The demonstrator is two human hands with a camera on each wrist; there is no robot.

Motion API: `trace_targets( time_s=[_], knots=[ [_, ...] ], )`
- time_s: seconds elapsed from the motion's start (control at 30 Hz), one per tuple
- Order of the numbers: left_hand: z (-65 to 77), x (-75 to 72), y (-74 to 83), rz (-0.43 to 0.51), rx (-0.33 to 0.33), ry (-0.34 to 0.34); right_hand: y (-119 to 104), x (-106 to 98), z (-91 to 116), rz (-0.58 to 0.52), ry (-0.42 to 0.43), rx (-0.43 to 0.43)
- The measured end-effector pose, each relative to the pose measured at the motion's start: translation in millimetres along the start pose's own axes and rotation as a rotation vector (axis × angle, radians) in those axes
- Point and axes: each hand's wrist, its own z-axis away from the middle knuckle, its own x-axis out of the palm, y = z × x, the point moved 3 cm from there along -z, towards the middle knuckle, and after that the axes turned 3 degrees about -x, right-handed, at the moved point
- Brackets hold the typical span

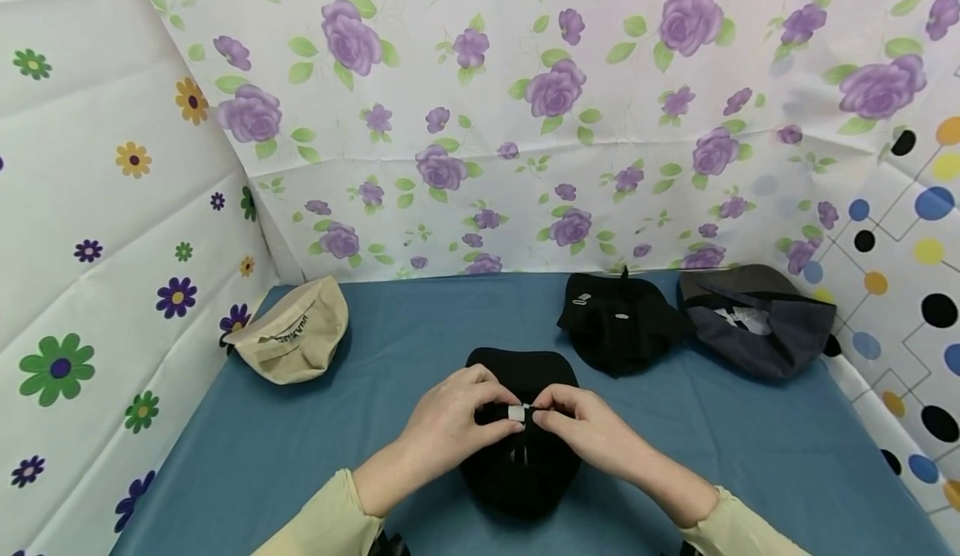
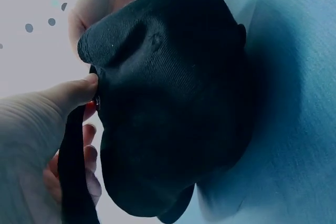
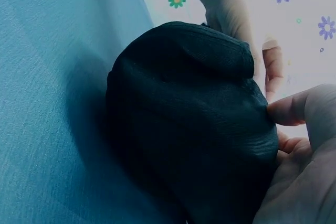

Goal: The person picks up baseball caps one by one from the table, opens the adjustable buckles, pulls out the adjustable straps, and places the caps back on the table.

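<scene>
A black baseball cap is held between both hands at the front middle of the table, its brim toward the back. My left hand pinches the cap's strap with thumb and fingers, right beside a small whitish piece on it. From the other side my right hand pinches the strap close to the same spot. In the left wrist view the left thumb presses at the cap's edge, and a dark strap hangs below it. The right wrist view shows the right thumb on the cap's fabric.
On the blue tablecloth, a beige cap lies at the back left. A second black cap and a grey-and-dark cap lie at the back right, side by side. Patterned cloth walls enclose the table.
</scene>
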Motion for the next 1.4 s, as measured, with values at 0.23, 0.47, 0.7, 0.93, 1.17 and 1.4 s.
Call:
trace_targets(
  time_s=[0.23, 0.47, 0.7, 0.93, 1.17, 1.4],
  knots=[
    [-0.3, 1.0, 0.6, 0.111, -0.038, -0.041, 0.5, -0.6, -0.9, 0.001, 0.0, 0.002],
    [-2.6, 6.8, -6.9, 0.269, -0.088, -0.067, -0.2, -1.8, -2.1, 0.004, 0.001, 0.01],
    [-3.9, 10.2, -12.6, 0.371, -0.127, -0.072, -2.2, -2.3, -2.9, -0.011, 0.0, -0.001],
    [-2.3, 13.3, -15.1, 0.425, -0.162, -0.082, -0.4, -1.2, -2.5, -0.039, -0.016, 0.021],
    [-1.9, 17.3, -16.8, 0.428, -0.158, -0.101, 3.1, -1.3, -1.8, -0.052, -0.028, 0.014],
    [-1.4, 16.5, -18.1, 0.442, -0.157, -0.125, 3.4, -2.5, -1.9, -0.078, -0.002, 0.029]
  ],
)
